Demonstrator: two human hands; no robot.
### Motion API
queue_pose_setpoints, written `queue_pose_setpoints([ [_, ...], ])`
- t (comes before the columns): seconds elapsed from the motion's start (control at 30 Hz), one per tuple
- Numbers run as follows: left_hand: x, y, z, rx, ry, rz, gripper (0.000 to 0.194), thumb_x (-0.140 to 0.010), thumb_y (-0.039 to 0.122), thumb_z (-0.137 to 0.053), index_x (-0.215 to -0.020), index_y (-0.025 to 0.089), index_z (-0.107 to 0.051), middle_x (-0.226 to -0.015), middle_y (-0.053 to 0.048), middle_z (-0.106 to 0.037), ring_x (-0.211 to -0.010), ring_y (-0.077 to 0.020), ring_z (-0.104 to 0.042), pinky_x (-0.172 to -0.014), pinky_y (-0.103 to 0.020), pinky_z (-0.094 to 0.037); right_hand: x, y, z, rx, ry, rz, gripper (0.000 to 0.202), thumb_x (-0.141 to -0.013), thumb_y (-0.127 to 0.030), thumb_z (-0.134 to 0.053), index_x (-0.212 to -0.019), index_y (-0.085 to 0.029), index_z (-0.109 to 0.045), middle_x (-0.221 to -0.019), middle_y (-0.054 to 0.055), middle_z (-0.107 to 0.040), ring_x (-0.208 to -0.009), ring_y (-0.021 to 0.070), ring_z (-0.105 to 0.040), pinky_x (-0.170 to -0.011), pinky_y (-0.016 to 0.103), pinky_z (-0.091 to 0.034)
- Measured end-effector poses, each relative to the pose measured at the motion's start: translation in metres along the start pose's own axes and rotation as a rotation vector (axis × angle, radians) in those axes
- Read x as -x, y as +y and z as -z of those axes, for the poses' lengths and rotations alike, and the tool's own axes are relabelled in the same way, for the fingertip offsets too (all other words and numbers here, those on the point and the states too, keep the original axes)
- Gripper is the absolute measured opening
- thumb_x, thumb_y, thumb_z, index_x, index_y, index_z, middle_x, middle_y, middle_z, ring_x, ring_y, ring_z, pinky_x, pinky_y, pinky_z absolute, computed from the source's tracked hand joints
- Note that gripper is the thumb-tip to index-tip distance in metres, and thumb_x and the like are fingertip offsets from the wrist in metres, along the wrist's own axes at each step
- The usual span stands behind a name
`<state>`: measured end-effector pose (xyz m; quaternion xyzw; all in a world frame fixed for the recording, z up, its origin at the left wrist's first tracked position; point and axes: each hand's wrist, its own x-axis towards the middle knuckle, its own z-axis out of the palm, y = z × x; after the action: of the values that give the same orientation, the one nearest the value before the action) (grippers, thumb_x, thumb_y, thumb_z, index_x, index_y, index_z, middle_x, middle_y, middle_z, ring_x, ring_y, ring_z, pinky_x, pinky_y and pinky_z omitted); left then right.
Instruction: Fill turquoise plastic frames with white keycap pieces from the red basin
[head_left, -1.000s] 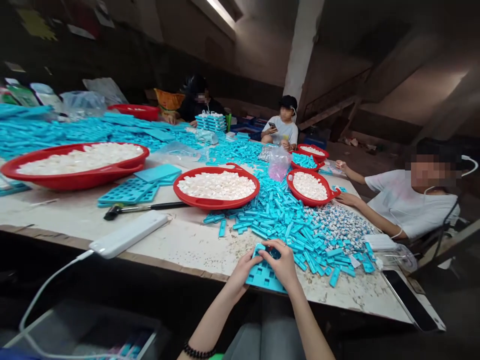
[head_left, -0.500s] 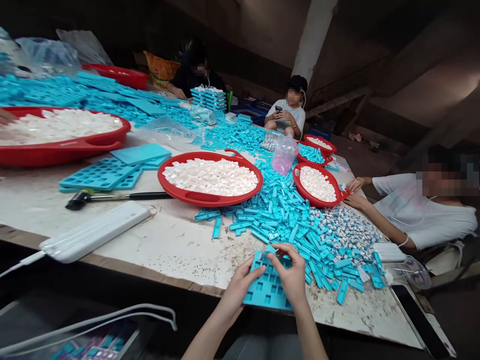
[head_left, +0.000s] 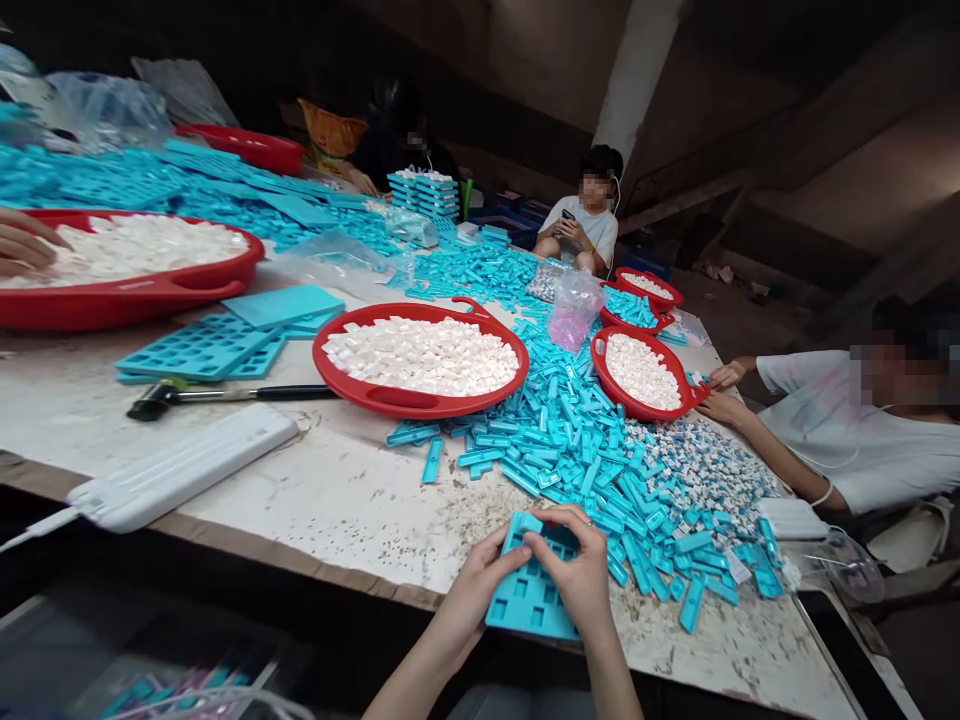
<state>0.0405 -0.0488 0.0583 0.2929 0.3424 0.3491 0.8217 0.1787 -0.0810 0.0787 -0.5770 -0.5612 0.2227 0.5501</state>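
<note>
A blue plastic tray with rows of square recesses (head_left: 536,598) is held at the table's front edge, tilted toward me. My left hand (head_left: 480,580) grips its left side, thumb laid over the top face. Around its upper right side, my right hand (head_left: 577,560) is closed, with its thumb pressing near the top edge beside the left thumb. Under the thumbs a small blue piece (head_left: 529,522) partly shows at the upper edge. Loose blue strip-like pieces (head_left: 555,440) lie heaped just beyond my hands.
Red basins (head_left: 420,402) hold white pieces. A hammer (head_left: 225,394), a white power strip (head_left: 187,468) and stacked blue trays (head_left: 195,345) lie at left. Small white-and-blue parts (head_left: 705,460) spread at right, near a phone (head_left: 840,640). Other people sit around the table; a co-worker's hand (head_left: 26,240) reaches into the left basin.
Both thumbs have come together near the tray's upper edge, and the tray sits slightly lower in view. At far left, a co-worker's hand shows more clearly over the basin.
</note>
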Motion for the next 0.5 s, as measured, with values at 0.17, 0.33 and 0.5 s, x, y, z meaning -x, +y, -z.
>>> queue_pose_setpoints([
  [0.17, -0.0003, 0.0001, 0.0002, 0.009, -0.006, -0.004, 0.063, -0.061, 0.039, -0.091, -0.118, 0.020, -0.074, -0.102, -0.008, -0.079, -0.092, -0.0319, -0.074, -0.076, -0.033, -0.057, -0.0005, 0.0020, -0.0016, -0.023, 0.002, -0.018, 0.012, -0.083, -0.028, -0.077, -0.095, -0.027, -0.078, -0.096, 0.004, -0.075, -0.096, 0.0236, -0.069, -0.088, 0.035, -0.055],
  [0.33, -0.0002, -0.0009, 0.0023, 0.002, -0.004, -0.008, 0.062, -0.061, 0.038, -0.090, -0.118, 0.019, -0.074, -0.105, -0.009, -0.079, -0.095, -0.0329, -0.073, -0.078, -0.034, -0.057, -0.0010, 0.0029, -0.0012, -0.018, 0.002, -0.032, 0.013, -0.084, -0.029, -0.076, -0.096, -0.026, -0.078, -0.096, 0.005, -0.074, -0.094, 0.0229, -0.069, -0.084, 0.033, -0.056],
  [0.5, 0.0006, -0.0020, 0.0025, 0.017, -0.010, -0.032, 0.059, -0.060, 0.037, -0.091, -0.115, 0.021, -0.075, -0.105, -0.008, -0.079, -0.097, -0.0314, -0.073, -0.078, -0.031, -0.056, 0.0014, 0.0001, -0.0045, -0.008, -0.007, 0.016, 0.011, -0.084, -0.026, -0.076, -0.095, -0.027, -0.077, -0.097, 0.004, -0.075, -0.096, 0.0224, -0.069, -0.088, 0.034, -0.055],
])
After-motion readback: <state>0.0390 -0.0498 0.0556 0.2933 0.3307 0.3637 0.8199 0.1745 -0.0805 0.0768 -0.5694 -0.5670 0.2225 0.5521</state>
